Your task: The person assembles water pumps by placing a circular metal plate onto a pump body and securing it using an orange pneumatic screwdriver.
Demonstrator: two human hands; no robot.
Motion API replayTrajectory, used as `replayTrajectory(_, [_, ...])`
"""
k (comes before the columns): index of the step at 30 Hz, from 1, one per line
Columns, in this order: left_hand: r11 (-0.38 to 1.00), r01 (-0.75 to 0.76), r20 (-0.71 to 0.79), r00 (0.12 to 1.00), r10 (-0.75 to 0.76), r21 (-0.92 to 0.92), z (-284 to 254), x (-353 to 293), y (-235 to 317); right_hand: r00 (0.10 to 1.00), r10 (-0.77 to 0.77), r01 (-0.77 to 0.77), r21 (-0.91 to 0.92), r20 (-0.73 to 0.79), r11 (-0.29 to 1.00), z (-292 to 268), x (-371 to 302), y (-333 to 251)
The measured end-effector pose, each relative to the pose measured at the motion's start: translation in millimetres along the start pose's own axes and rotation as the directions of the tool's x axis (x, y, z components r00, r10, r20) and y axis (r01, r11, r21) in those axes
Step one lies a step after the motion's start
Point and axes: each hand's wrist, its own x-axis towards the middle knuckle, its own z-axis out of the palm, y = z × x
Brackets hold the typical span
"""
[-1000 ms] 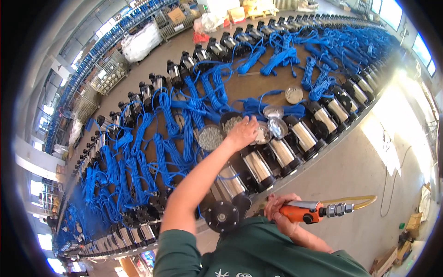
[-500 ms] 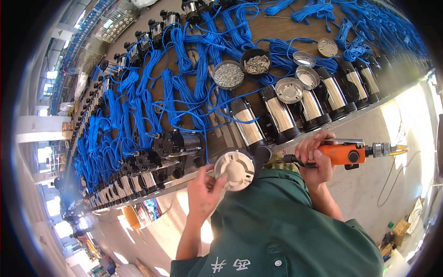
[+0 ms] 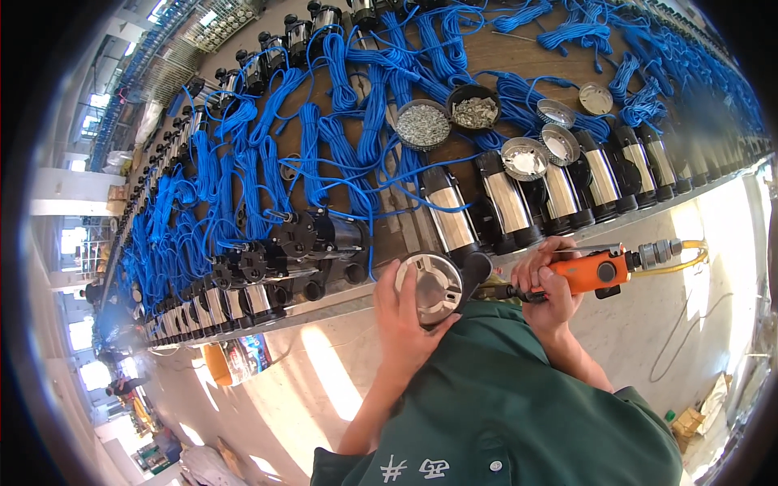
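Note:
My left hand (image 3: 408,328) is wrapped round the end of a black pump body (image 3: 476,266) at the bench's near edge, with fingers over the rim. A pale round base (image 3: 435,292) with slots around it faces me there. To the right, my right hand (image 3: 553,285) grips an orange air screwdriver (image 3: 590,273) held level. Its bit end points left toward the pump, and a yellow hose (image 3: 693,253) runs from its rear fitting. Whether the bit touches the pump I cannot tell.
Steel-and-black pumps (image 3: 450,215) line the bench's near edge. Coiled blue cables (image 3: 373,113) cover much of the bench (image 3: 519,53). A tin of small metal parts (image 3: 423,124) and a black bowl (image 3: 474,107) stand behind, near several round metal covers (image 3: 525,159).
My left hand has shifted from the left side of the round base to a fuller grip over its face and rim. The screwdriver stays in my right hand.

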Motion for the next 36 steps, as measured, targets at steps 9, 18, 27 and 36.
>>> replayTrajectory(9, [0.996,-0.011,0.004,1.0,0.011,-0.09,3,1,-5,0.988,0.102,-0.099,0.028,-0.112,0.995,-8,-10,4])
replayTrajectory(18, [0.982,-0.05,-0.08,0.996,0.036,-0.182,-30,41,-9,0.98,0.075,-0.068,0.045,-0.182,0.997,-9,-11,-3])
replayTrajectory(27, [0.97,-0.171,0.203,0.957,0.205,-0.174,128,303,-78,0.956,0.014,0.009,0.08,-0.293,0.997,-26,-21,-6])
replayTrajectory(36, [0.887,-0.399,0.631,0.756,0.174,0.232,280,386,-78,0.814,-0.061,0.061,-0.019,-0.577,0.998,-71,-52,-23])
